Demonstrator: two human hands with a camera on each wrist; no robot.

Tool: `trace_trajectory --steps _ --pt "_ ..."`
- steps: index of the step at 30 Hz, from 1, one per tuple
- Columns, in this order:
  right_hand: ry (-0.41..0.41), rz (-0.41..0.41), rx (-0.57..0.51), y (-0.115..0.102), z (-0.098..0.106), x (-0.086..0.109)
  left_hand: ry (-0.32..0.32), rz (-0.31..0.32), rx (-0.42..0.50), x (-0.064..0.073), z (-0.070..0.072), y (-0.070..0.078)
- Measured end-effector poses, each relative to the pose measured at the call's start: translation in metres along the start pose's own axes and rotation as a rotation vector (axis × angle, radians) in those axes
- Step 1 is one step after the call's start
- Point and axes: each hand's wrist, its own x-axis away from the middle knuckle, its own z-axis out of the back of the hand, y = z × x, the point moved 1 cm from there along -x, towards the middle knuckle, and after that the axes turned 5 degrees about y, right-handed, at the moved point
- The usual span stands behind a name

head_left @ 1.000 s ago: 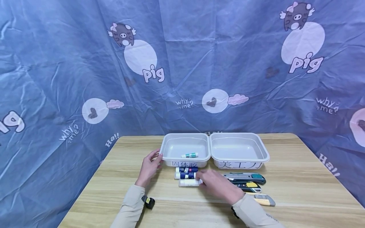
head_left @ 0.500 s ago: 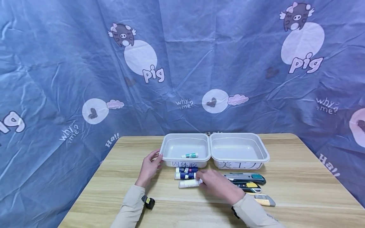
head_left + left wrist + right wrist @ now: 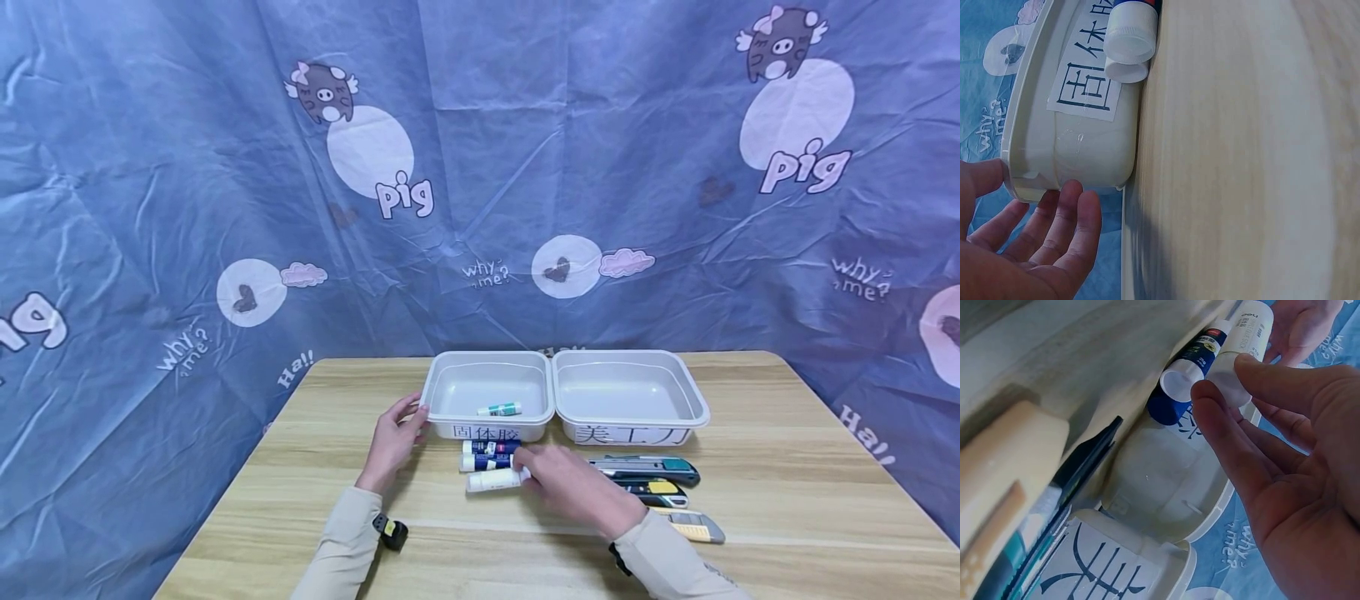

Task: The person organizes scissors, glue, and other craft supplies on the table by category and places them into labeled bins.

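In the head view my right hand (image 3: 566, 487) pinches the end of a white glue stick (image 3: 492, 480) between thumb and fingertips. The right wrist view shows the glue stick (image 3: 1249, 331) slightly tilted, its printed side visible. Two blue glue sticks with white ends lie just beyond it, a nearer one (image 3: 483, 462) and a farther one (image 3: 487, 447). My left hand (image 3: 392, 440) holds the left end of the left white plastic box (image 3: 487, 429); its thumb and fingertips touch the rim and wall in the left wrist view. A green-and-white glue stick (image 3: 499, 409) lies inside that box.
A second white box (image 3: 630, 433) adjoins the first on the right; both carry paper labels. Several utility knives lie to the right of my right hand: a grey-green one (image 3: 660, 468), a black-and-yellow one (image 3: 660, 492) and a pale yellow one (image 3: 693, 525). A blue printed cloth (image 3: 480, 208) hangs behind the table.
The white glue stick has tilted a little and shifted slightly left, in my right hand's fingers. My left hand has stayed on the box.
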Motion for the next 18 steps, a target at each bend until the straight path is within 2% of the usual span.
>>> trace_trajectory --steps 9,18 --pt "0.028 0.017 -0.025 0.000 0.006 -0.001 -0.011 -0.004 -0.006 0.003 0.000 0.002" --pt "0.141 0.047 0.000 0.002 0.020 -0.008 -0.013 -0.001 -0.003 0.003 0.000 0.001"
